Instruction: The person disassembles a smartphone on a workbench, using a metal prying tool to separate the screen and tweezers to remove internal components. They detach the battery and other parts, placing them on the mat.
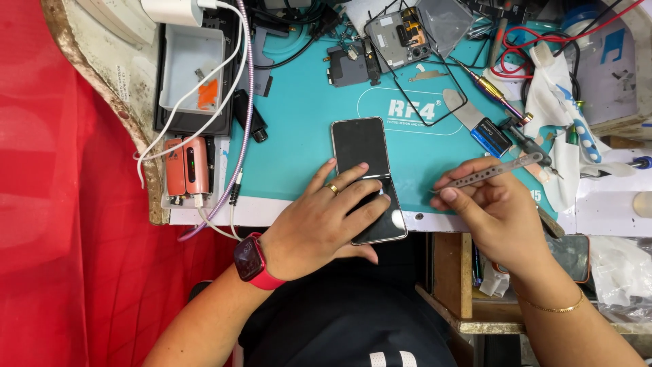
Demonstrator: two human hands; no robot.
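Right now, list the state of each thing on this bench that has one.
Phone: unfolded flat, screen dark, pinned by left hand.
Tweezers: pinched in right hand, clear of the phone.
White tray: open, orange piece inside.
Dismantled phone: back off, insides exposed.
White charger: cable plugged in.

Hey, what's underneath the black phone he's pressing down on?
The long black glossy phone lies on the teal rubber work mat, its near end overhanging the mat's edge. The left hand covers the lower part, so the surface beneath there is hidden.
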